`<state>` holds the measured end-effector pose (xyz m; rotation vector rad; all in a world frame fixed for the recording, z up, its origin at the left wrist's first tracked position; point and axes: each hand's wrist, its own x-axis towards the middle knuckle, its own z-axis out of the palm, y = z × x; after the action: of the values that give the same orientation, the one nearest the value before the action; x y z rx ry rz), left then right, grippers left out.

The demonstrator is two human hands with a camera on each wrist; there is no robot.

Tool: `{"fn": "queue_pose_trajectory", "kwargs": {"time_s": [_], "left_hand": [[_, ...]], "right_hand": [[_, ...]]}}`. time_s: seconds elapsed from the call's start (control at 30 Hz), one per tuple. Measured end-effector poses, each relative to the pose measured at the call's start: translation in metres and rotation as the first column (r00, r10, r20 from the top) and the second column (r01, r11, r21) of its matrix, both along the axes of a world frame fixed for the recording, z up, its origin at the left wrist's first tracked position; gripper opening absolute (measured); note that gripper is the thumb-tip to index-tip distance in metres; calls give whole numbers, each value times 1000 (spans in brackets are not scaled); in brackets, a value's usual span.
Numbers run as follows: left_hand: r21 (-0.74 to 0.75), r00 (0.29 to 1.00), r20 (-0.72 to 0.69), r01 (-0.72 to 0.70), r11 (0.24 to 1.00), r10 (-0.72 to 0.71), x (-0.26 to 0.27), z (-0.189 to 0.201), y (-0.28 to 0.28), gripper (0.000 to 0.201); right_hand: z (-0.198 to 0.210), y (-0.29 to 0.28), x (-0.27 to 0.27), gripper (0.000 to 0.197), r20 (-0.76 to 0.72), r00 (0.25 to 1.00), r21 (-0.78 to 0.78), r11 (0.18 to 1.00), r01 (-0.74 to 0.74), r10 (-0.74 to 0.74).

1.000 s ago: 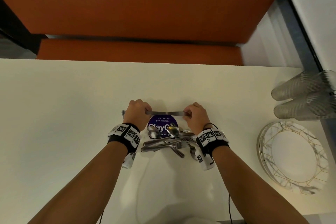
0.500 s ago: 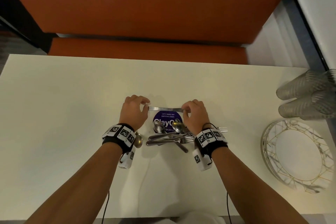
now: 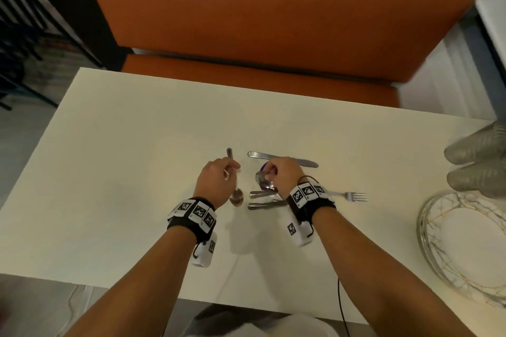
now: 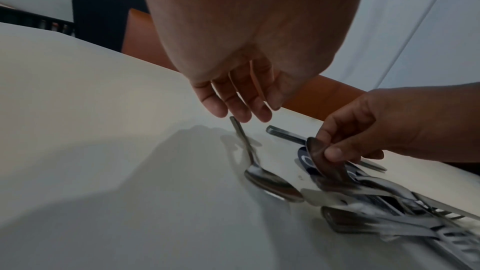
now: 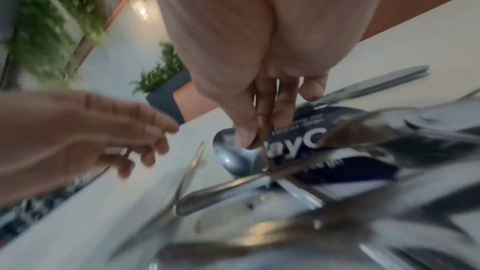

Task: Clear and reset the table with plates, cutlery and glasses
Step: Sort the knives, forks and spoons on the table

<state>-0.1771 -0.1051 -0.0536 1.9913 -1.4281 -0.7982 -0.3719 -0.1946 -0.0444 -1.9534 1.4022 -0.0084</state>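
A table knife [image 3: 282, 158] lies flat on the cream table [image 3: 123, 172], just beyond my right hand. My right hand [image 3: 269, 172] pinches the bowl of a spoon [image 4: 315, 151] between thumb and fingers, lifting it off a pile of cutlery [image 3: 264, 200] that lies over a round blue sticker [image 5: 298, 141]. To the left a second spoon [image 3: 236, 197] lies alone on the table. My left hand [image 3: 232, 168] hovers over its handle with relaxed fingers [image 4: 241, 110] and holds nothing. A fork [image 3: 353, 196] sticks out to the right of the pile.
A stack of marbled, gold-lined plates [image 3: 465, 249] sits at the right edge of the table. Ribbed glasses [image 3: 479, 161] lie on their sides behind it. An orange bench [image 3: 273, 35] runs along the table's far side.
Both hands held the knife between them; it now lies on the table. The left hand has gone to the lone spoon, and the right now pinches a spoon from the pile.
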Motion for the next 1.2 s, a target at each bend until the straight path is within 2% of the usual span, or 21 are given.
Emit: {"fn": "queue_pose_trajectory", "kwargs": {"time_s": [0.23,0.4,0.53,0.63,0.7,0.8,0.83,0.93,1.03,1.2], "left_hand": [[28,982,-173,-67,997,71,-3,12,5,24],[145,939,-339,-4,989,54,-18,26,-2,28],[143,919,-394,55,988,5,-24,34,-4,22],[115,875,-478,-30,993,82,-19,40,2,21],[132,834,-523,-125,983,176,-10,41,8,24],[148,821,-512,-206,967,253,10,33,18,24],[159,830,-484,-226,961,275,16,29,21,24],[172,857,-403,-274,946,322,31,23,29,28],[176,858,-390,-288,941,335,38,21,33,33],[134,888,-353,-264,955,295,37,22,36,26]], "right_hand": [[25,-8,4,13,210,971,-57,990,126,-111],[46,-7,9,7,301,944,-155,969,192,-138],[60,-4,23,10,417,874,-113,940,321,-248],[64,2,36,14,474,831,-59,931,360,-292],[59,9,43,18,423,853,-16,939,344,-305],[39,26,50,20,128,969,39,978,206,-209],[30,34,52,23,25,987,73,984,160,-162],[8,56,59,44,-195,977,119,987,109,-84],[-5,68,64,50,-246,963,112,984,142,-111],[-10,76,63,28,-209,964,98,977,190,-166]]}}
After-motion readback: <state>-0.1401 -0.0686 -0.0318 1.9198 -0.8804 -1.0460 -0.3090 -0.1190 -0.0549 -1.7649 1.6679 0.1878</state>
